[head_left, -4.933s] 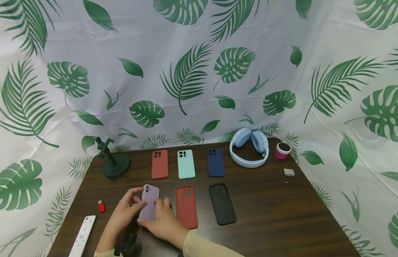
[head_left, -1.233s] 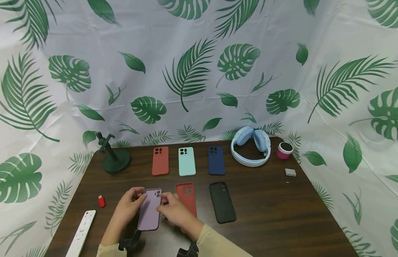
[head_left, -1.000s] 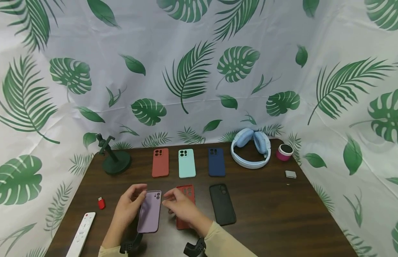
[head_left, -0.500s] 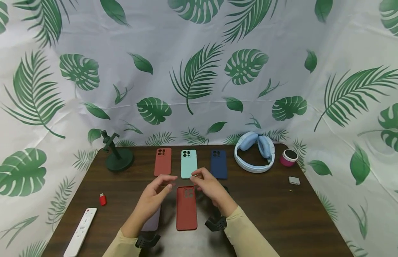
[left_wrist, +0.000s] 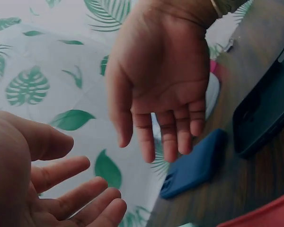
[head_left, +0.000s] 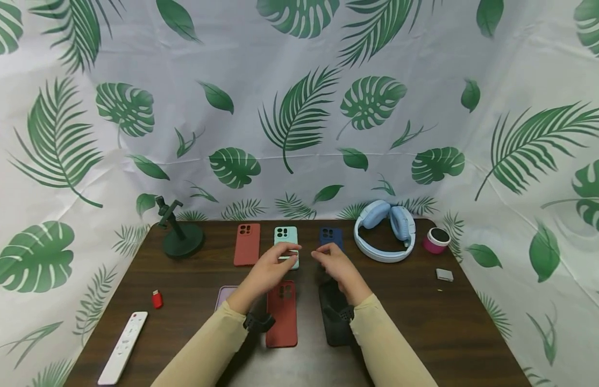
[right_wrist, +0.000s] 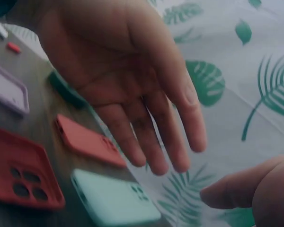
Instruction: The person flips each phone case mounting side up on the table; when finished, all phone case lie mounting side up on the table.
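My left hand (head_left: 268,269) hovers with relaxed fingers, overlapping the lower part of the mint phone case (head_left: 286,235) in the head view. My right hand (head_left: 340,269) hangs just in front of the navy phone case (head_left: 331,236), also with nothing in it. Both wrist views show the fingers extended and the palms bare. Under my left forearm lies a lilac phone case (head_left: 224,294), inside up and mostly covered. Between the arms is a red phone case (head_left: 282,322), inside up. My right wrist partly hides a black phone case (head_left: 332,322). Another red case (head_left: 247,244) lies at the back.
Light blue headphones (head_left: 384,255), a pink-and-white jar (head_left: 436,240) and a small grey-white box (head_left: 444,274) stand on the right. To the left are a dark green stand (head_left: 183,242), a red USB stick (head_left: 157,299) and a white remote (head_left: 122,348). A leaf-print cloth (head_left: 299,118) hangs behind.
The lilac case was handled back up, then turned inside up and let go. Both hands have since moved right and farther back over the table. The head view has shifted slightly.
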{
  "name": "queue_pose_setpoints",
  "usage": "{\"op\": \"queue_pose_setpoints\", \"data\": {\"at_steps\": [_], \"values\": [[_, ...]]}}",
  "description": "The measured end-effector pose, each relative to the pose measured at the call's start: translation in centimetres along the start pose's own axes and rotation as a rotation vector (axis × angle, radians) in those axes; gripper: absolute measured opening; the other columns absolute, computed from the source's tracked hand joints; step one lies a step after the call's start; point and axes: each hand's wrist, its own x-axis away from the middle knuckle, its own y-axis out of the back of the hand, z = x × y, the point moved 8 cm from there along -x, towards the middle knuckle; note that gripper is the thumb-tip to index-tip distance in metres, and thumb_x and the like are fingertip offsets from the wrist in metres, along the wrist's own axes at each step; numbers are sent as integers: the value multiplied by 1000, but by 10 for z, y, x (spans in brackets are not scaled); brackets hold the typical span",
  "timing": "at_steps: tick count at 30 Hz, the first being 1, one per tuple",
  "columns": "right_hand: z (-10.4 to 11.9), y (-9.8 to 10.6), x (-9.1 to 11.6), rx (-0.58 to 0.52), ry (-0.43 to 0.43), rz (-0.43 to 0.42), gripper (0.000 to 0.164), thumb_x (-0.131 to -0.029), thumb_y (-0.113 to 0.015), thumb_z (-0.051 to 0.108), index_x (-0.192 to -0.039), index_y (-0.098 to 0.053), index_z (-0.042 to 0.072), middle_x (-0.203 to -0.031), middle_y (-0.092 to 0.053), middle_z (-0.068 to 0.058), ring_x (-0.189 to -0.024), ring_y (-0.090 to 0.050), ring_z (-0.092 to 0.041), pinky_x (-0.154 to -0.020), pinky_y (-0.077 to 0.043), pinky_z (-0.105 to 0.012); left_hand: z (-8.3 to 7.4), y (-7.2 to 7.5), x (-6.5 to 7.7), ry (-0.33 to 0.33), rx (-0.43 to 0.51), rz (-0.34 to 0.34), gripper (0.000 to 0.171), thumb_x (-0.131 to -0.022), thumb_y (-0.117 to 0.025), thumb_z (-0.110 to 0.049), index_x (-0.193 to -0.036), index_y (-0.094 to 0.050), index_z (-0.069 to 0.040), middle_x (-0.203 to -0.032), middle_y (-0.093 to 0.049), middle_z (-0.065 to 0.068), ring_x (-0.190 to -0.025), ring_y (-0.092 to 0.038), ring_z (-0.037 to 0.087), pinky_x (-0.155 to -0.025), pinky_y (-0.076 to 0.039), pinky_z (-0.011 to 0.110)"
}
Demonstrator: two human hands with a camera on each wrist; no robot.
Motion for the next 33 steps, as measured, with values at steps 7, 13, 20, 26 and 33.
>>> {"op": "queue_pose_setpoints", "data": {"at_steps": [7, 13, 20, 26, 33], "values": [[-13, 26, -19, 162, -66, -132, 63, -94, -65, 49, -142, -47, 12, -151, -26, -27, -142, -27, -46, -108, -37, -65, 10, -28, -36, 113, 6, 66, 46, -104, -51, -50, -143, -54, -25, -148, -55, 4, -140, -49, 31, -108, -46, 55], [-21, 30, -33, 222, -86, -161, 74, -90, -71, 47, -146, -41, 9, -150, -22, -29, -140, -21, -47, -109, -37, -63, 16, -52, -60, 220, 7, 126, 63, -103, -43, -61, -145, -52, -15, -148, -55, 10, -143, -46, 34, -116, -37, 57], [-30, 31, -45, 345, -78, -204, 80, -85, -72, 47, -146, -40, 7, -145, -22, -31, -133, -21, -49, -106, -37, -61, 30, -72, -75, 314, 61, 135, 83, -101, -34, -70, -153, -41, -6, -154, -47, 18, -144, -42, 40, -117, -35, 59], [-30, 29, -45, 390, -51, -229, 87, -77, -78, 40, -144, -40, -1, -139, -23, -32, -126, -23, -49, -103, -37, -57, 27, -81, -80, 319, 78, 153, 90, -99, -32, -73, -158, -32, -5, -160, -39, 19, -146, -40, 40, -119, -33, 57], [-32, 29, -44, 415, -55, -226, 94, -75, -83, 43, -144, -35, 1, -140, -21, -30, -126, -23, -47, -99, -41, -61, 27, -86, -83, 305, 87, 182, 85, -103, -35, -65, -158, -30, 0, -161, -37, 22, -144, -43, 39, -113, -42, 55]]}}
